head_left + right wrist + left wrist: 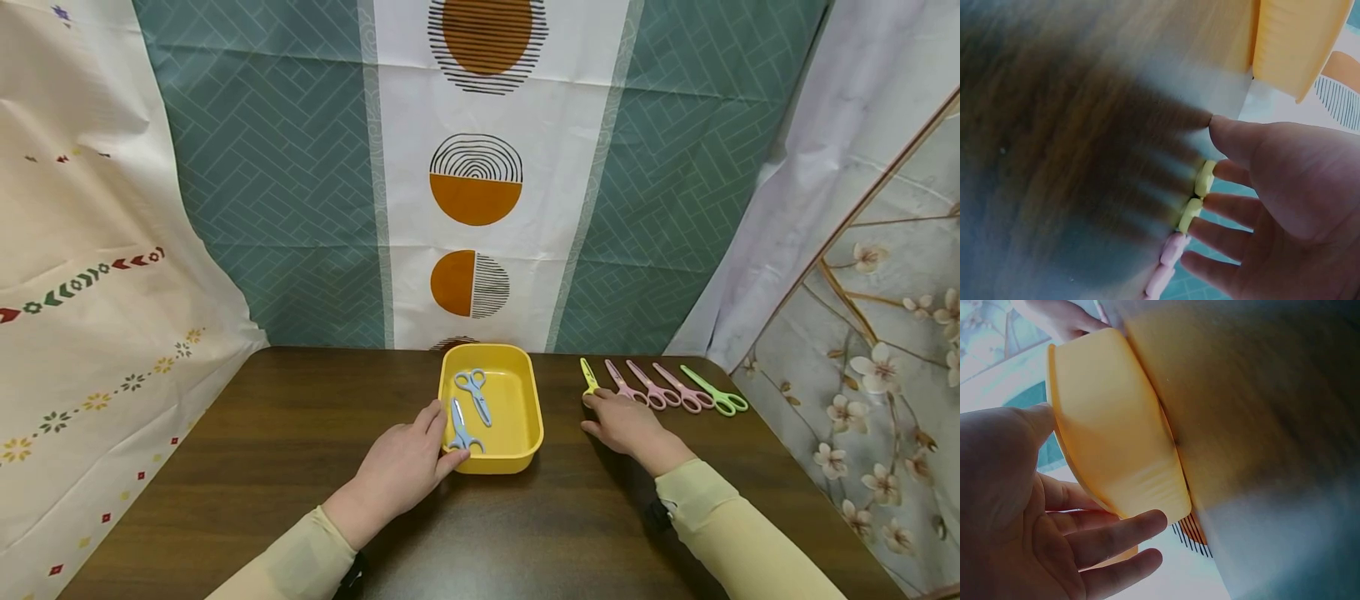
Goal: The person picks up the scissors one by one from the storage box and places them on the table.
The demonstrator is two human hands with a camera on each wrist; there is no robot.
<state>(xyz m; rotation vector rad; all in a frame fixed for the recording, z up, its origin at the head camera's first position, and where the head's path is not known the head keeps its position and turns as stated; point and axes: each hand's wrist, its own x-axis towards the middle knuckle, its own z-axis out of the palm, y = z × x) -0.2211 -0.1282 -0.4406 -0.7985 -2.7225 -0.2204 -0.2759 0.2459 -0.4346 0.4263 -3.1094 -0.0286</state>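
My left hand (pixel 401 462) holds the near left corner of a yellow plastic tray (pixel 517 408), its thumb at the rim and its fingers spread along the outer wall. Two pairs of light blue scissors (pixel 480 403) lie in the tray's left half. Over on the right, my right hand (pixel 626 421) reaches down to a pair of yellow scissors (pixel 588 373). Its fingertips touch the yellow handle loops (pixel 1205 178), while the thumb points down toward the table. In the head view the hand covers most of those loops.
Right of the yellow pair, three pink scissors (pixel 649 383) and one green pair (pixel 712 393) lie in a row near the back edge of the dark wooden table (pixel 315 417). A patterned curtain (pixel 277 167) hangs behind, with printed cloths (pixel 862 375) at the sides.
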